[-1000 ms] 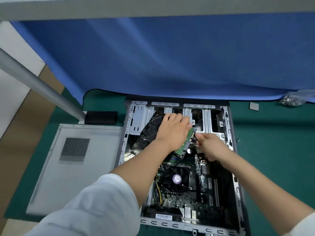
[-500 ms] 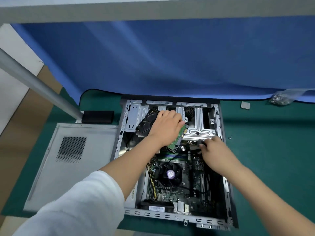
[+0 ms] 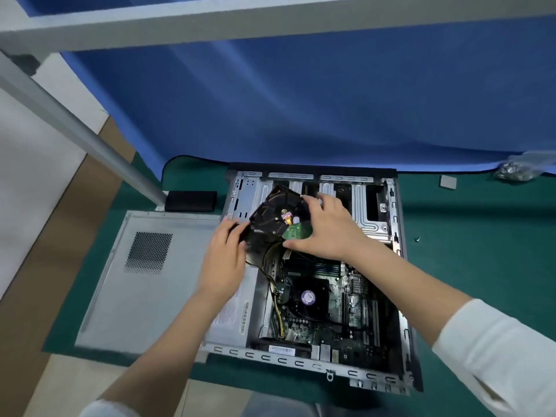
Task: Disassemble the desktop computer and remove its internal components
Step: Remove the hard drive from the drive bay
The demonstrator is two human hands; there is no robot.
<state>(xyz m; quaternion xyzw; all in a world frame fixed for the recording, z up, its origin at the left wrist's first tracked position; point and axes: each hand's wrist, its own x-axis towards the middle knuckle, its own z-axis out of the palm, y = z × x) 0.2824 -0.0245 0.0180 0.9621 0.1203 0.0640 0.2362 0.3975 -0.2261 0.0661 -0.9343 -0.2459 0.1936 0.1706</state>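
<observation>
An open desktop case (image 3: 400, 299) lies on its side on a green mat (image 3: 469, 266). Inside it I see the motherboard (image 3: 355, 308) and a black CPU fan (image 3: 307, 296). A black hard drive (image 3: 275, 216) with a green circuit board is tilted up over the case's upper left. My left hand (image 3: 224, 260) grips the drive's left lower corner. My right hand (image 3: 326, 228) holds its right edge, fingers spread over the top. Yellow and black cables (image 3: 272, 266) run below the drive.
The removed grey side panel (image 3: 144, 275) lies left of the case, with a black block (image 3: 191, 201) behind it. A loose screw (image 3: 417, 239), a small grey pad (image 3: 447, 182) and a plastic bag (image 3: 520, 170) lie at the right. A blue cloth (image 3: 331, 94) hangs behind.
The hard drive has been lifted and tilted up out of its bay. My right hand moved from the cable connector onto the drive; my left hand shifted to its left corner.
</observation>
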